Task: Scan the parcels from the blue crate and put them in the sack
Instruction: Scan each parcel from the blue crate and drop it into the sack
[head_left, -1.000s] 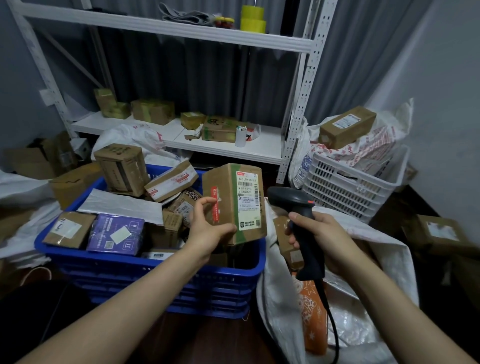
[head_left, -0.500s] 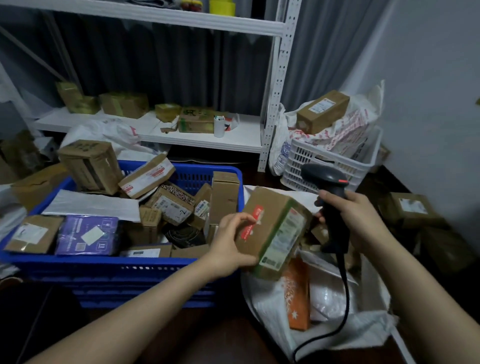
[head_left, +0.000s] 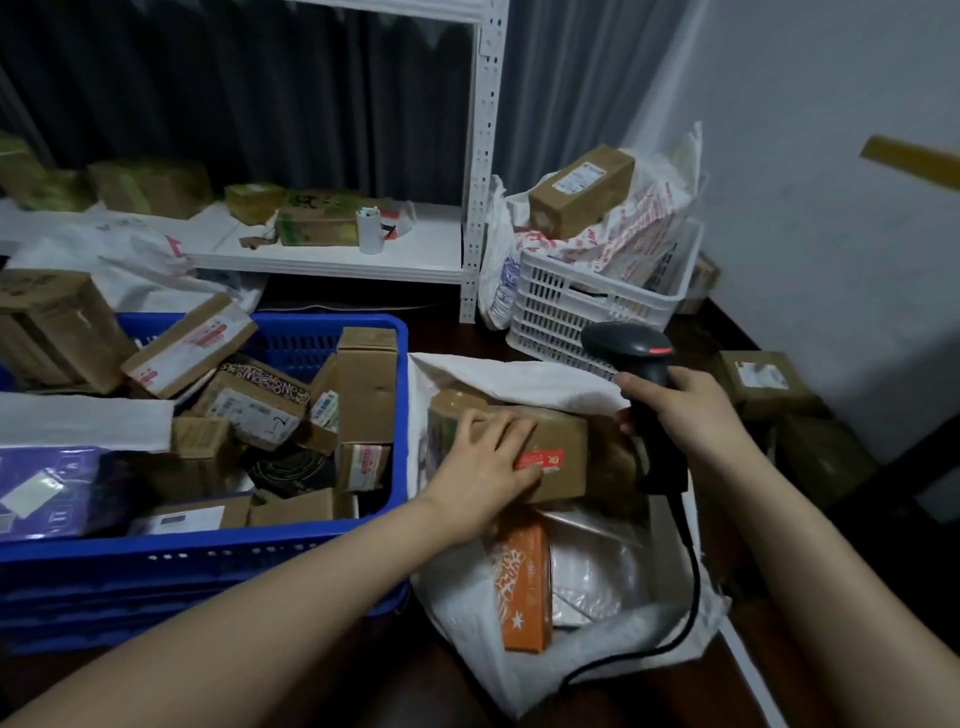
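Now left hand rests flat on parcel in sack, right hand grips scanner.

Parcel sorting room: white metal shelving upper centre, labelled cartons heaped in blue crate at left, white basket right.
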